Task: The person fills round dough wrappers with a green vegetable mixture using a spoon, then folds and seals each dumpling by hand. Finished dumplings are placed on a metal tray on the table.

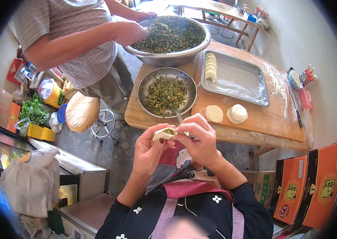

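Observation:
My left hand (149,148) holds a half-folded dumpling (164,134) with green filling showing at its open side. My right hand (200,140) pinches the right end of its wrapper. Just beyond my hands, a metal bowl (194,98) holds chopped green filling (165,92), with a metal utensil handle (178,116) leaning towards me. Two small stacks of round dough wrappers (214,113) (237,113) lie on the wooden board (264,119). A metal tray (237,79) behind them has a row of folded dumplings (210,66) along its left side.
A person (76,44) at the left has a hand in a large basin (168,58) of greens. A rolling pin or knife-like tool (295,104) lies by the board's right edge, near a patterned bowl (295,80). A round stool (82,112) stands left; orange boxes (291,191) stand right.

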Demonstrator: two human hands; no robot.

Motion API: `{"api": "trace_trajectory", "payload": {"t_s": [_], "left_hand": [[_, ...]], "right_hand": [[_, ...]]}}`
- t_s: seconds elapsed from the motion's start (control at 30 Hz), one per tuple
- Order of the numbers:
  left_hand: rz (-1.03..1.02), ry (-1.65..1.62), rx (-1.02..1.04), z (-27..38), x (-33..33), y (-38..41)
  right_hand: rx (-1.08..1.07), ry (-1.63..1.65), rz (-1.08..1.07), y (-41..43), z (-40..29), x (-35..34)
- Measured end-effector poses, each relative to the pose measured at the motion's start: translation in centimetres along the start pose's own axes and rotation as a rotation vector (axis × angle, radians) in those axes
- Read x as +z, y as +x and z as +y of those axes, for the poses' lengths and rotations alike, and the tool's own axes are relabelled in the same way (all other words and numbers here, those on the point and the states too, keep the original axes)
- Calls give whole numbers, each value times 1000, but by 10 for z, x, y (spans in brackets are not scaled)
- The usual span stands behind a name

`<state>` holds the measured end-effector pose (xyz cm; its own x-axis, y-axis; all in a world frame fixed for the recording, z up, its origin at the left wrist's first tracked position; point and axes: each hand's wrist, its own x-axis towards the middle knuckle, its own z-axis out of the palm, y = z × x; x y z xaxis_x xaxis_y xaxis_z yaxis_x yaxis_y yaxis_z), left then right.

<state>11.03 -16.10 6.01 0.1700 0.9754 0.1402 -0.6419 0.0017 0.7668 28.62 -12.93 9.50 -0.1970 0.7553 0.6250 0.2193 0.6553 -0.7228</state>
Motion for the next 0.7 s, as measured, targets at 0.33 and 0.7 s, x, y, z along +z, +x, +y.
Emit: {"api": "trace_trajectory", "payload": {"t_s": [0.33, 0.7], "left_hand": [[-10, -2, 10, -5, 7, -3], [-28, 79, 10, -7, 6, -7]], "right_hand": [[42, -12, 53, -9, 8, 8], [-22, -50, 41, -10, -2, -1]]}}
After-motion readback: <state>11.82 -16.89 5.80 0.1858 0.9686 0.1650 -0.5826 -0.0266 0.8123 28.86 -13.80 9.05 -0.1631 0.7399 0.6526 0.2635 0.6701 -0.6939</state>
